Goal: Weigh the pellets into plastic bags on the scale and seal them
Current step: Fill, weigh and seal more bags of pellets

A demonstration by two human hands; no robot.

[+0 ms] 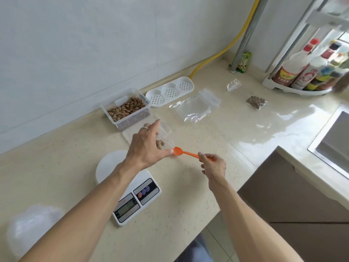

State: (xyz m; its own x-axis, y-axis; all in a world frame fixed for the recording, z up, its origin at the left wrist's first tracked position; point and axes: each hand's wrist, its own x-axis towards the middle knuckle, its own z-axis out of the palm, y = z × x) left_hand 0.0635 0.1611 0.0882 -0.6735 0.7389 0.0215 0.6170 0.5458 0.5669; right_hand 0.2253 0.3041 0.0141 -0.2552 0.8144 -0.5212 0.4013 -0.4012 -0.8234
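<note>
Two bare hands meet at the centre of the frame. Our left hand point(146, 146) holds a small clear plastic bag point(165, 137) open, thumb and fingers spread around its mouth, a few brown pellets point(160, 144) visible inside. Our right hand point(213, 165) pinches the handle of an orange plastic spoon point(186, 152), whose bowl sits at the bag's mouth beside the left thumb. Just below, the white digital kitchen scale point(130, 191) stands on the beige speckled countertop point(188, 186). Up and left of centre, a clear rectangular tub of brown pellets point(126, 108) stands against the wall. Spare clear bags point(195, 106) lie right of the tub; one small filled bag point(256, 102) lies at the right.
</note>
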